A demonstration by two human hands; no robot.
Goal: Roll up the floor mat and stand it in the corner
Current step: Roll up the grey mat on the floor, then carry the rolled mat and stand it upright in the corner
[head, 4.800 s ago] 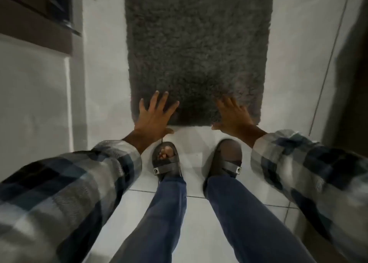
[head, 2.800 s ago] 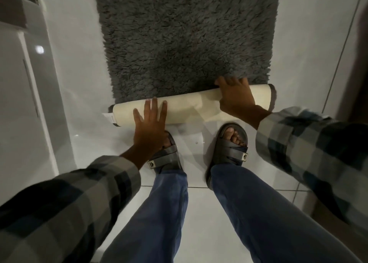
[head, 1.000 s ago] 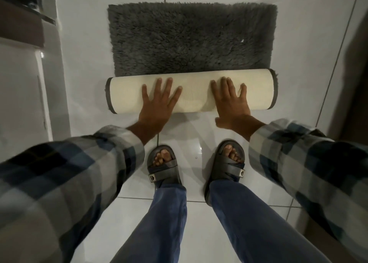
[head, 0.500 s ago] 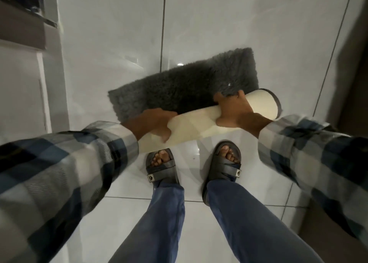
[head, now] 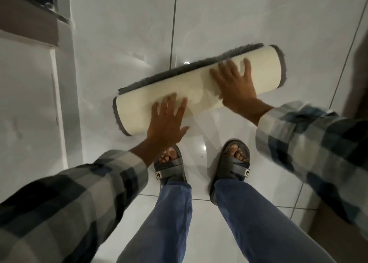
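The floor mat lies on the white tiles as a thick roll, cream backing outward, slanting from lower left to upper right. Only a thin strip of its grey pile shows along the far side. My left hand rests flat with spread fingers on the roll's left part. My right hand presses flat on the right part, also with fingers spread. Neither hand curls around the roll. Both hands look slightly blurred.
My two feet in grey sandals stand just behind the roll. A white wall edge with a dark frame runs along the left. A dark surface borders the tiles on the right.
The flat grey stretch of mat has nearly vanished into the roll, which has moved away from my feet and grown thicker. Both hands went from gripping the roll to lying flat on it.
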